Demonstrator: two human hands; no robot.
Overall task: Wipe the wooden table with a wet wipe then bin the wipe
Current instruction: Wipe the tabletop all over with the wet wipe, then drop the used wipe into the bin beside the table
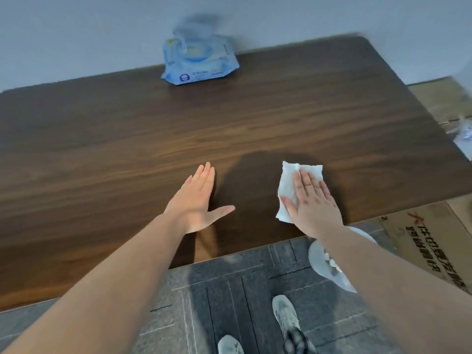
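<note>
On the table (pixel 102 154), right-hand flat fingers (pixel 310 185) press the wipe (pixel 288 180).

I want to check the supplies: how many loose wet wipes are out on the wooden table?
1. One white wet wipe lies flat near the table's front edge, under the right hand. More may be hidden inside the blue wipe pack at the far edge.
</note>
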